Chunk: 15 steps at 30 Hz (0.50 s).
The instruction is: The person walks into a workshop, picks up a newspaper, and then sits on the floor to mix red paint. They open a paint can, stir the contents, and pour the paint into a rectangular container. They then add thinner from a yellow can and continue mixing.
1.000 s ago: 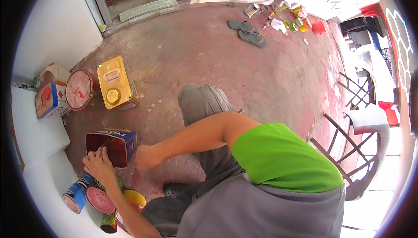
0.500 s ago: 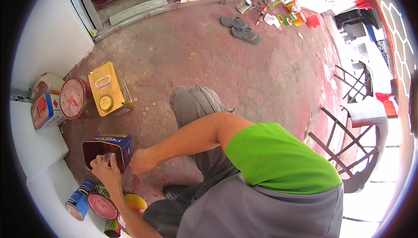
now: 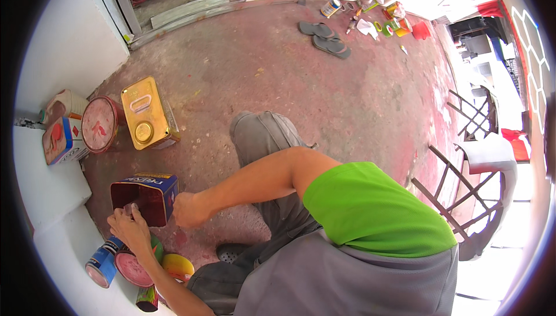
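An open-topped dark blue square tin [image 3: 145, 199], dark red inside, stands on the floor at the left. Over its near left rim, my left hand [image 3: 130, 228] is closed, with a small dull pinkish piece [image 3: 131, 207] between thumb and fingers; its kind does not show. My right hand [image 3: 189, 210] makes a fist at the tin's right side. Whatever that fist holds, if anything, is hidden, and I cannot tell whether it touches the tin. Below my left hand sit a blue can [image 3: 102, 268], a can with a pink-stained lid [image 3: 133, 267] and a yellow-lidded tub [image 3: 178, 267].
Beyond the tin stand a gold rectangular tin [image 3: 145, 110], a red-stained bucket [image 3: 99, 124] and a white-and-blue tin [image 3: 62, 140]. Grey flip-flops [image 3: 325, 39] lie on the far floor near cans and tape rolls [image 3: 388, 30]. Dark-framed chairs [image 3: 463, 197] lie at the right.
My left hand has shifted slightly left along the tin's near rim, uncovering more of the inside. My right hand stays beside the tin. The whole view has tilted slightly.
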### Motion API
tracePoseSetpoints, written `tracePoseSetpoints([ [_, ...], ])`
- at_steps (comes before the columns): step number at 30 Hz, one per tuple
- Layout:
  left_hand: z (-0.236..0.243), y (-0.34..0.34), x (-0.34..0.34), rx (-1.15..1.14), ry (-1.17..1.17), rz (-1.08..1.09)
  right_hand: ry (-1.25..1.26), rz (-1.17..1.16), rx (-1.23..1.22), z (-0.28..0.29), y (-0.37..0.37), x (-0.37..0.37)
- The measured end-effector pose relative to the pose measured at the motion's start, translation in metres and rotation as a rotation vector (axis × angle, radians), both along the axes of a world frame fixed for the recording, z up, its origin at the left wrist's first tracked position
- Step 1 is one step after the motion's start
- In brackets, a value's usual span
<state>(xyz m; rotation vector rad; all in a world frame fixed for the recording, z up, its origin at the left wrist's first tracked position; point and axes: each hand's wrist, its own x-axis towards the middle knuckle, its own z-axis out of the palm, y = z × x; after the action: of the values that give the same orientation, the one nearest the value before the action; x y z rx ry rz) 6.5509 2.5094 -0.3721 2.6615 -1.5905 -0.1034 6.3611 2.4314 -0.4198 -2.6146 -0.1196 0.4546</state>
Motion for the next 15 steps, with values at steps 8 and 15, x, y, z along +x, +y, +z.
tracePoseSetpoints([
  [8,-0.003,-0.004,-0.025,-0.087,0.208,-0.157,-0.064,-0.015,0.056,-0.022,0.008,-0.004],
  [15,-0.012,-0.002,0.0,-0.136,-0.092,-0.114,-0.129,-0.01,0.136,-0.019,0.007,-0.005],
])
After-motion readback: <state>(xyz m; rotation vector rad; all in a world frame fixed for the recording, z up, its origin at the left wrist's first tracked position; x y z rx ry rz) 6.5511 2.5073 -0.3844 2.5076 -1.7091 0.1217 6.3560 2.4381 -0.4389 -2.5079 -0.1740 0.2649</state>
